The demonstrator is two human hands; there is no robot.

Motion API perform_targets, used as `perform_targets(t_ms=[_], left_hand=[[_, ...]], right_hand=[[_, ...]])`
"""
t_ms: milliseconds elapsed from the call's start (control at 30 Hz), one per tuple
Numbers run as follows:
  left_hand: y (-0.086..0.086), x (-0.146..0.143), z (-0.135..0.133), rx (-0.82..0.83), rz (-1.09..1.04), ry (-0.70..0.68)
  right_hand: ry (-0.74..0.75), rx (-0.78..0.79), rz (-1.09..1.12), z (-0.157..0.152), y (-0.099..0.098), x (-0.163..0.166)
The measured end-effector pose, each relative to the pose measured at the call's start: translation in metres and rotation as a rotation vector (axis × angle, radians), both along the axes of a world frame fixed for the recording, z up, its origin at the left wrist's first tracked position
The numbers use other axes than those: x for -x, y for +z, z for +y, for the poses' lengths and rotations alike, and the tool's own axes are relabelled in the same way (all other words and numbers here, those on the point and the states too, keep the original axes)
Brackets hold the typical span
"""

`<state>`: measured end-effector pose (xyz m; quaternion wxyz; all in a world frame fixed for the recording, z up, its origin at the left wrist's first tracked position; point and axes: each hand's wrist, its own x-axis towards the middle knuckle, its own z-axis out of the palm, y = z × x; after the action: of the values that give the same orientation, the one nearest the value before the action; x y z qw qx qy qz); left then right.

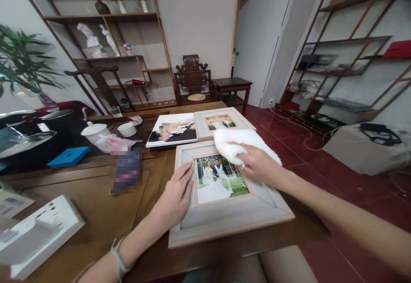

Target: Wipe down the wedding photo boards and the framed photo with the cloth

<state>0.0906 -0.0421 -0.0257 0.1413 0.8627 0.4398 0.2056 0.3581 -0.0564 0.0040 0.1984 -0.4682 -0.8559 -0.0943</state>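
Observation:
A picture frame (231, 221) with a wide pale border and a couple's photo lies on the wooden table in front of me. My left hand (176, 193) rests flat on the frame's left border, its fingers stretched toward the photo's upper left corner. A white cloth (231, 144) is bunched in my right hand (253, 161), its fingers closed around it. The cloth lies over the frame's upper right part and covers that corner. Part of it spreads out to the right, past the frame's edge.
Behind lie a second frame (201, 122) and a photo panel (157, 139). Left on the table (128, 214) are a white box (61, 231), a blue box (69, 156), dark pots (28, 148), a white teapot (94, 132) and a cup (126, 129). Red tiled floor (289, 150) lies to the right.

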Motion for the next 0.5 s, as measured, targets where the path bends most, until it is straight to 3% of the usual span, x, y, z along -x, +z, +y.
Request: perform_targets(t_ms=[133, 233, 500], left_hand=[[0.001, 0.000, -0.001, -0.003, 0.009, 0.014], [0.003, -0.002, -0.001, -0.020, -0.007, 0.018], [0.001, -0.002, 0.001, -0.052, -0.054, 0.000]], right_hand=[[-0.013, 0.032, -0.052, 0.027, 0.000, 0.000], [0.053, 0.136, -0.157, 0.018, -0.001, 0.011], [0.204, 0.288, -0.172, -0.086, 0.026, 0.034]])
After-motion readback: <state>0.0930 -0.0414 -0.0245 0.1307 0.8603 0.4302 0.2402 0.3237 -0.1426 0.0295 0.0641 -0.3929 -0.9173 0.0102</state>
